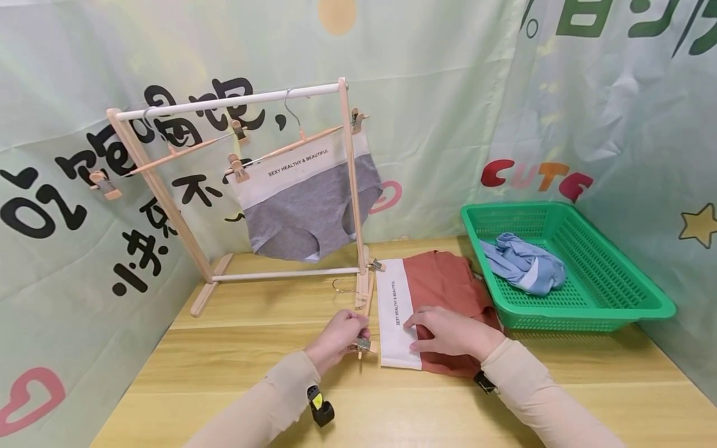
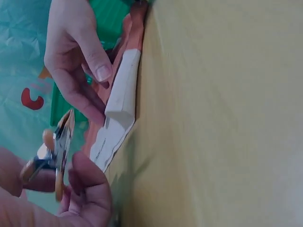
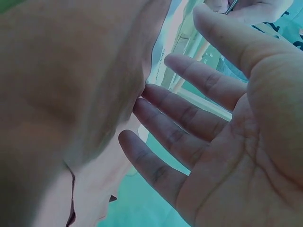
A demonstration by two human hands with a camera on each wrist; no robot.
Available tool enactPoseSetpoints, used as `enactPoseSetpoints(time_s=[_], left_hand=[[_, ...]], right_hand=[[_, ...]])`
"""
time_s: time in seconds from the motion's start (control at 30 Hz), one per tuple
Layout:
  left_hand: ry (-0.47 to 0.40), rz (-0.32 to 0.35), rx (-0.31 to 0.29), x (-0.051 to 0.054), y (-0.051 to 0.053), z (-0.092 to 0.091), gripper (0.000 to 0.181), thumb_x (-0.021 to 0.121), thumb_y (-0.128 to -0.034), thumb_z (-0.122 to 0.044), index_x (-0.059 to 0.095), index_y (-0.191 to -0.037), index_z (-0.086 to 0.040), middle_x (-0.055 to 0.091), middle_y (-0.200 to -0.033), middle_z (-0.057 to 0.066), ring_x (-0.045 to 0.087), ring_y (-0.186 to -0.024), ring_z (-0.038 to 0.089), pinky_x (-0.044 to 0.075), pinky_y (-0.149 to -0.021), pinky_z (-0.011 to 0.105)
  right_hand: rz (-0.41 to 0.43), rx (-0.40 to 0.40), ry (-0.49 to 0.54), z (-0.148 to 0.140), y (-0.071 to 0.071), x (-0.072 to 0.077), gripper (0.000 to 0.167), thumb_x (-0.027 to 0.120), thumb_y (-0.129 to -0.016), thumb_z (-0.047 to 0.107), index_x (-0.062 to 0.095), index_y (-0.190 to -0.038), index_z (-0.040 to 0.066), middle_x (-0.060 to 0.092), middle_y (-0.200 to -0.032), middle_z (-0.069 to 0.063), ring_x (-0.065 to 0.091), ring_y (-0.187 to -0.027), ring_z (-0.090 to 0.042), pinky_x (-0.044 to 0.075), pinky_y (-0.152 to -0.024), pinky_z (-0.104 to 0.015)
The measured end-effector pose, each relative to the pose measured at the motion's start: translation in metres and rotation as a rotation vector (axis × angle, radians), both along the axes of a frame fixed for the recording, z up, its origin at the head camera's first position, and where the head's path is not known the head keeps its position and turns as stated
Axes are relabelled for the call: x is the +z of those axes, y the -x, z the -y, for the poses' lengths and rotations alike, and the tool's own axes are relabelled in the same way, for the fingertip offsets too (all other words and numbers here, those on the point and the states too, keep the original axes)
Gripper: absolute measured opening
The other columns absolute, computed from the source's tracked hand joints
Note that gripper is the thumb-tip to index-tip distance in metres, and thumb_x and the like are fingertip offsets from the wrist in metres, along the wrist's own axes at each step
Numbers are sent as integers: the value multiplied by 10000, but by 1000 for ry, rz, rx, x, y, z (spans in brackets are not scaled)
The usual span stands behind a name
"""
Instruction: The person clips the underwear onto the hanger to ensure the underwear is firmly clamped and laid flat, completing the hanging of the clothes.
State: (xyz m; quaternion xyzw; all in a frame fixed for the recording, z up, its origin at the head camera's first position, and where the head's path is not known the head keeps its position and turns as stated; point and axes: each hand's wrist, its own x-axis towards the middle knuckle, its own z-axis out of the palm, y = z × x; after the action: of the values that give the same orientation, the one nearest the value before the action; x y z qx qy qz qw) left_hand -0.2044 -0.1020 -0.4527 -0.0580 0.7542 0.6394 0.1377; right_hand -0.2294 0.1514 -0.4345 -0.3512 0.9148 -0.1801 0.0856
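In the head view, rust-red briefs (image 1: 442, 280) with a white printed waistband (image 1: 394, 311) lie on the table, waistband toward the left. My left hand (image 1: 338, 339) grips a clip hanger (image 1: 368, 298) beside that waistband, near one end clip (image 1: 363, 344). In the left wrist view the end clip (image 2: 59, 151) sits at the fingers and thumb of this hand. My right hand (image 1: 448, 335) is over the briefs, with spread, slightly bent fingers near the waistband. Fingertips (image 3: 142, 106) touch the cloth in the right wrist view; nothing is pinched there.
A wooden rack (image 1: 350, 186) stands at the back left. Grey briefs (image 1: 302, 211) hang from one clip hanger on it, beside a bare clip hanger (image 1: 179, 151). At the right, a green basket (image 1: 616, 274) holds blue cloth (image 1: 526, 264). Fabric walls border the table (image 1: 235, 386).
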Motion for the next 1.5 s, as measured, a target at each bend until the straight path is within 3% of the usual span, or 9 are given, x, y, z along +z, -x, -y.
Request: enactPoseSetpoints(time_s=[0.3,0.47,0.57,0.73,0.97,1.13,1.3,1.4,1.5], left_hand=[[270,-31,-121,8,10,1,217,678,-1027,-165,679,-849,-41,620,-679,-16,429,-514,66,334,-454,188],[331,-72,-125,5,13,3,251,671,-1030,-122,665,-791,-43,600,-638,-21,460,-494,49,379,-448,167],[366,-101,-107,3,14,4,281,679,-1027,-117,656,-755,-52,601,-625,-21,462,-486,43,386,-439,160],[374,-112,-99,0,17,4,304,687,-1020,-105,654,-721,-60,608,-606,-24,468,-463,35,400,-427,151],[400,-135,-112,-2,19,4,238,708,-1017,-109,697,-796,-22,635,-621,1,514,-470,52,461,-437,160],[440,-145,-136,2,13,13,205,740,-1012,-161,688,-852,-43,670,-648,26,569,-486,77,489,-470,189],[509,-163,-249,8,0,25,291,767,-1002,-256,687,-785,-79,641,-581,11,567,-452,101,443,-465,214],[489,-150,-309,10,-7,28,293,766,-1003,-258,684,-790,-75,641,-610,8,563,-472,98,461,-465,214],[467,-143,-322,9,-10,29,269,758,-1006,-224,681,-810,-56,652,-643,28,563,-488,98,474,-470,207]], right_hand=[[-59,58,14,0,-5,1,377,835,-950,309,769,-1249,90,739,-1229,-53,641,-1047,-173,580,-956,-376],[-135,171,50,8,-11,5,207,832,-953,244,808,-1125,131,747,-1112,0,662,-931,-128,587,-873,-304],[-126,216,55,15,-14,5,131,843,-942,236,823,-1047,159,734,-1029,35,647,-857,-68,579,-820,-264],[-102,252,28,23,-18,2,112,892,-892,271,851,-968,200,694,-966,94,615,-845,-2,574,-821,-232],[-160,305,19,29,-22,-1,83,903,-878,281,872,-944,240,676,-940,130,604,-851,19,569,-813,-205],[-189,325,20,34,-23,-2,72,906,-882,277,869,-935,246,678,-926,133,613,-837,20,559,-787,-185],[-236,340,6,39,-23,-4,51,903,-886,282,861,-906,261,675,-905,143,610,-810,36,544,-744,-163],[-283,356,-10,41,-23,-5,53,899,-892,265,849,-873,269,667,-880,155,603,-791,49,535,-715,-150],[-320,363,-25,44,-23,-7,88,894,-895,239,834,-837,265,656,-850,161,584,-760,55,514,-682,-138]])
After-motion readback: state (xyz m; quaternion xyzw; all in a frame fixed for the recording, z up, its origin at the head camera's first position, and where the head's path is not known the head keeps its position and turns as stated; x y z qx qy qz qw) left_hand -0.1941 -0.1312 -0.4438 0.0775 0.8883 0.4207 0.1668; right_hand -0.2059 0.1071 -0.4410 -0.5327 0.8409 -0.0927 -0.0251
